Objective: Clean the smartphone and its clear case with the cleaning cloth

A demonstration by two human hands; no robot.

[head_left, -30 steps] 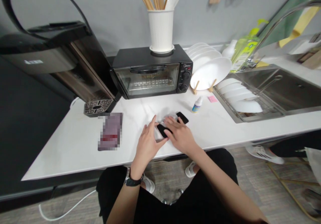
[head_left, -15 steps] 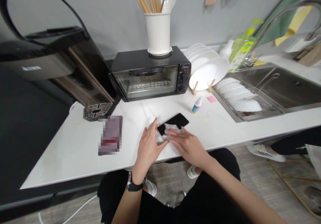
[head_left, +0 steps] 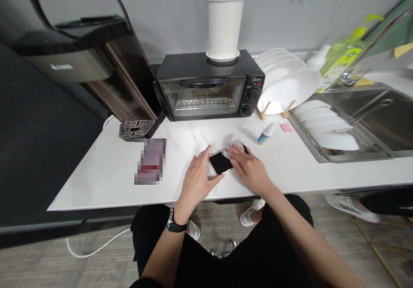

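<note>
A smartphone (head_left: pixel 220 163) with a dark screen lies flat on the white countertop (head_left: pixel 180 150). Thumb and fingers of my left hand (head_left: pixel 196 177) grip its left end. Under the fingers of my right hand (head_left: pixel 251 170) a crumpled white tissue (head_left: pixel 238 143) is pressed on the phone's far right end, covering part of the screen. A small white bottle with a blue label (head_left: pixel 266 134) stands just beyond my right hand. Left of my left hand lies a purplish flat item (head_left: pixel 151 161), blurred by pixels.
A black toaster oven (head_left: pixel 206 96) carries a white chopstick holder (head_left: pixel 224 28). The drinks machine (head_left: pixel 109 73) stands left. White plates in a rack (head_left: pixel 288 90), a pink sticky note (head_left: pixel 286 127) and a sink (head_left: pixel 376 107) with bowls are right. Another person's shoe (head_left: pixel 350 206) shows below.
My right hand has slid the tissue from the phone's near left part to its far right end. My left hand stays at the left end. The camera view has shifted.
</note>
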